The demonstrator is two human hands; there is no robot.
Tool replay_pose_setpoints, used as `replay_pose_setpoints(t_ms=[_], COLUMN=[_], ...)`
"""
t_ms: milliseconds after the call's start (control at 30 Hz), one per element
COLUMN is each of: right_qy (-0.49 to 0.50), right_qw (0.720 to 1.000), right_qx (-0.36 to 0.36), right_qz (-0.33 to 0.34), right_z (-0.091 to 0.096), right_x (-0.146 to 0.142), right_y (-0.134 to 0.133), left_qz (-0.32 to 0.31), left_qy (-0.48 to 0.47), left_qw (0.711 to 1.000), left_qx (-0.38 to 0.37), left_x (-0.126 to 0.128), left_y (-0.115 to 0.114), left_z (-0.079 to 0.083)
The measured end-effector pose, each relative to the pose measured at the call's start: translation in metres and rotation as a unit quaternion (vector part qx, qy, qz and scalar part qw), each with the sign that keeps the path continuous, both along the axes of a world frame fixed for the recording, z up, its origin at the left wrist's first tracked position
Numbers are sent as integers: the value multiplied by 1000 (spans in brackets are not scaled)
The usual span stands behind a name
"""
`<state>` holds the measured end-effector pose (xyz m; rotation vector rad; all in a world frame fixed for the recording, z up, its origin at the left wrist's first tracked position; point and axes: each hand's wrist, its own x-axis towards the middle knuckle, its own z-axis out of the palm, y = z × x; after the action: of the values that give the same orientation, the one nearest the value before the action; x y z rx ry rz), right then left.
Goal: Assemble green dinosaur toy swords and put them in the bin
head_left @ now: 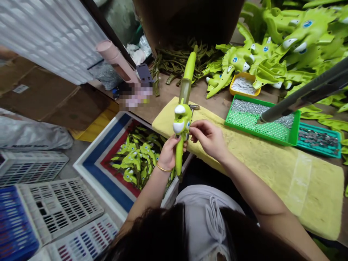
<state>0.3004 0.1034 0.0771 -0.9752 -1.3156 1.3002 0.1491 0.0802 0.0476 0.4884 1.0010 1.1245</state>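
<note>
My left hand [170, 154], with a gold bangle on its wrist, grips a lime-green plastic dinosaur toy [181, 119] around its long lower body. The toy stands almost upright, with white teeth and a clear section in its upper shaft. My right hand [206, 137] pinches at the toy's side near the head; anything between those fingertips is too small to tell. A small metal-headed hammer [194, 107] lies just behind the toy on a yellow towel [244, 156].
To the right are a green pegged tray of screws [261, 119], a teal tray of metal discs [318, 139] and a grey power-tool shaft [304, 94]. Green toy parts fill a white-rimmed bin [119, 123] and heap up behind. Plastic crates [59, 206] stand lower left.
</note>
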Motion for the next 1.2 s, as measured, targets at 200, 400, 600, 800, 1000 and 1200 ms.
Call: replay_pose_setpoints(t_ms=[200,400,600,800,1000,1200], right_qy=[-13,39,-10,-41,-337,-588], right_qw=[1000,996,992,989,937,801], right_qx=[0,-31,24,12,-27,-16], right_qz=[20,79,122,141,91,114], right_z=[-9,-12,-5,-8,-30,-35], right_x=[-9,-13,-12,-16,-16,-35], right_y=[5,9,10,16,28,22], left_qz=[-3,-22,-35,-30,-39,-32], left_qy=[8,73,90,106,244,402], left_qw=[1000,997,995,994,968,913], left_qx=[-6,10,8,0,36,61], left_x=[-3,-3,-6,-9,-55,-95], left_y=[-4,-9,-11,-16,-23,-36], left_z=[-5,-6,-6,-9,-13,-12])
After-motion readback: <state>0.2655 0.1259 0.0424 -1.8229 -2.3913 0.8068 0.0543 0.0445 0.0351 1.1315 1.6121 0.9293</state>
